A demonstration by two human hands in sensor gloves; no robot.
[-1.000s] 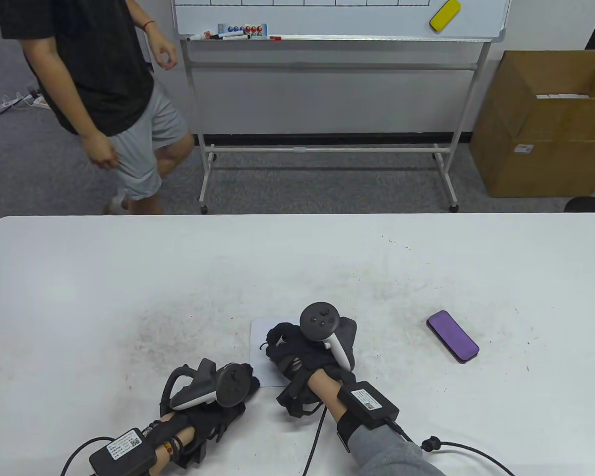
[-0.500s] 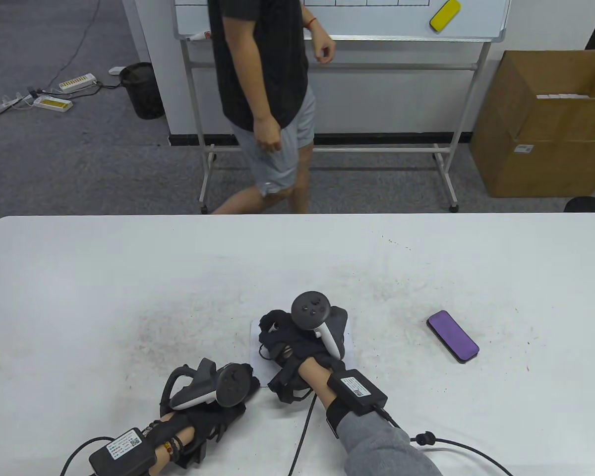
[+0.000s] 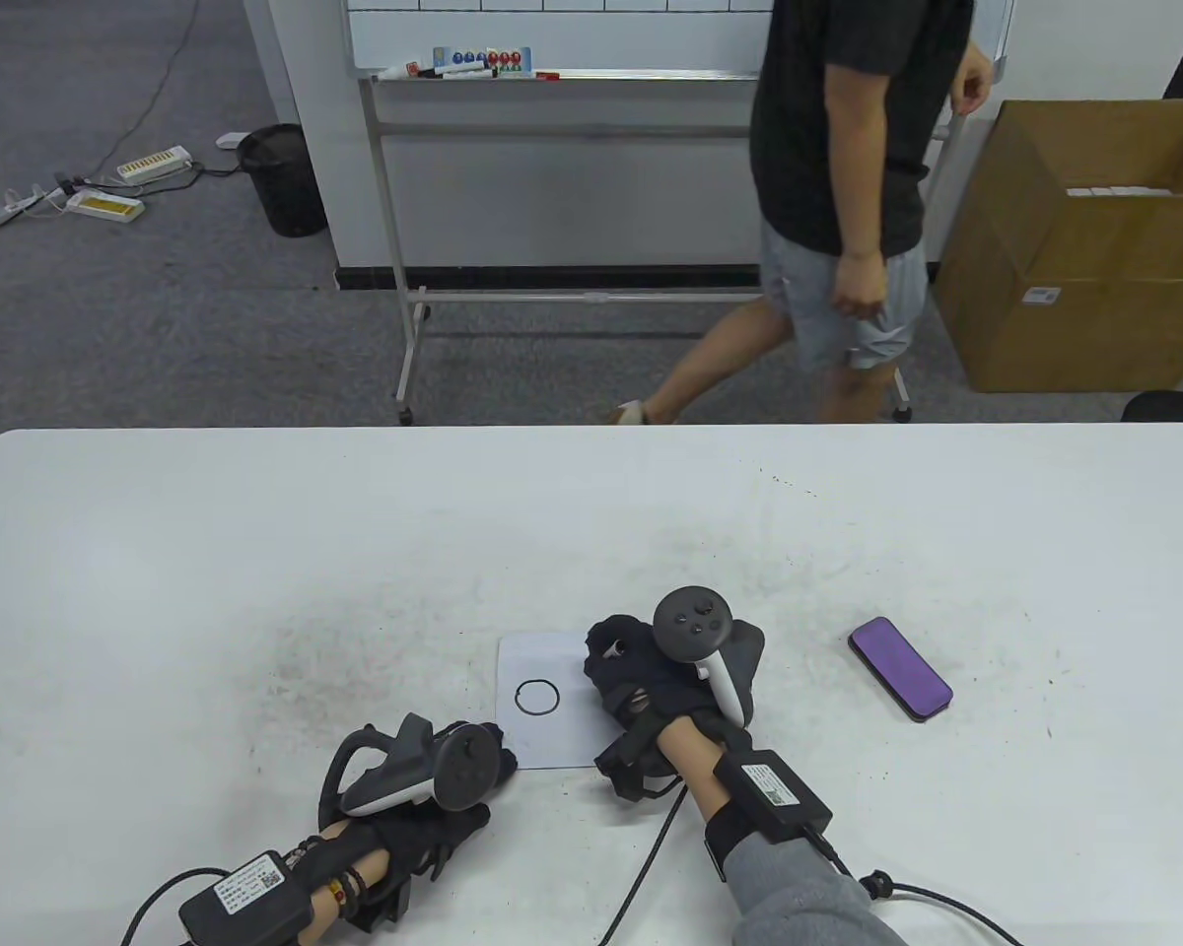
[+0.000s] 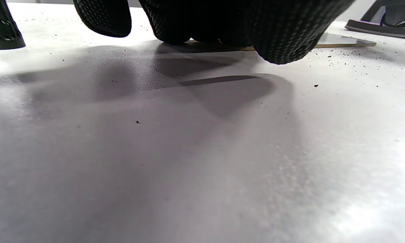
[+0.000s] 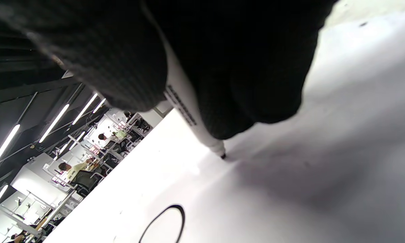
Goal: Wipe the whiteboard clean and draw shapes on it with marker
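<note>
Left hand (image 3: 453, 778) sits at about 7 o'clock of the small whiteboard (image 3: 552, 729), fingers curled loosely over the board's near-left corner. In the left wrist view the fingertips (image 4: 283, 40) rest right at the board edge; it seems to pin the board, though the pictures don't show how hard it presses.

Whiteboard lies flat on the worktop (image 3: 256, 552), near the front edge, centre. One black circle (image 3: 537, 697) is drawn on its left half, fairly clean with a slight overlap at the top.

Right hand (image 3: 661, 670) is at 3 o'clock of the circle, fingers pinched around the marker (image 5: 192, 118). In the right wrist view the tip (image 5: 223, 156) is at or just off the board surface, well clear of the circle; contact can't be confirmed.

Purple phone (image 3: 900, 668) lies further out at 3 o'clock, apart from everything.

Risks from here:
- Board skids if left-hand pressure is light and only on one corner, giving a wobbly next shape.
- Heel of the right hand is over the board and could smear fresh ink if it drifts towards 9 o'clock.
- Little free board remains right of the circle, so the next shape may run off the edge.
</note>
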